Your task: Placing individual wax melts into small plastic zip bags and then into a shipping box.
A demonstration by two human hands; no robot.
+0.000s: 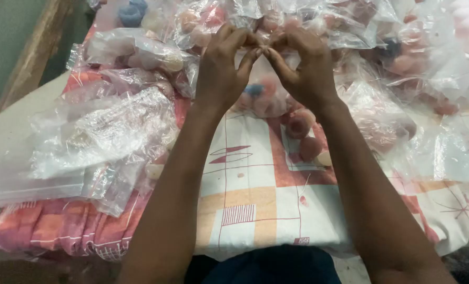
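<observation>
Widest thing first: the patterned cloth [255, 205] covers the whole work surface, orange, red and white blocks, and it's crowded. To the person's left sits a heap of empty clear bags [103, 137], crinkled and slippery-looking; across the far edge, filled bags [350, 21] of pink and pale round pieces stack up. Now the action: a small clear bag [263, 92] hangs in the middle of the table's far half, held up above the cloth, with pink round pieces and one blue piece [254, 89] settled in its bottom. Its long axis runs close to vertical, mouth up toward the fingers, loaded end pointing down at the cloth. The left hand [221, 73] and the right hand [303, 68] meet at that mouth, thumbs and forefingers pinched narrow on the top edge of the film, almost touching each other. Risk here, as I judge it: thin film, small pinch, weight below, so if one side slips the mouth could gape and pieces tumble out. They're round, so they could roll off. Look just beneath: a few loose pink pieces [300, 126] already lie on the cloth near the right wrist, and a spill would mix in with them.
</observation>
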